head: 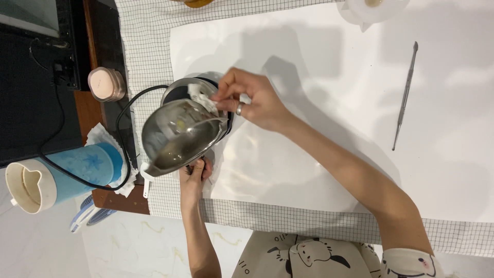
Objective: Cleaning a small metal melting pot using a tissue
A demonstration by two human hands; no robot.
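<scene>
My left hand (194,172) grips the handle of a shiny steel pouring pot (177,135), holding it tilted over a round black electric heater (181,92). My right hand (252,99), with a ring on one finger, pinches a crumpled white tissue (201,97) at the pot's upper rim. The pot's inside looks wet and smeared. Part of the heater is hidden behind the pot.
A white sheet (319,103) covers a checked cloth (288,219). A long metal tool (405,95) lies at the right. A pink candle jar (106,84), a blue jug (62,175), a black cable (122,118) and a white container (371,9) stand around.
</scene>
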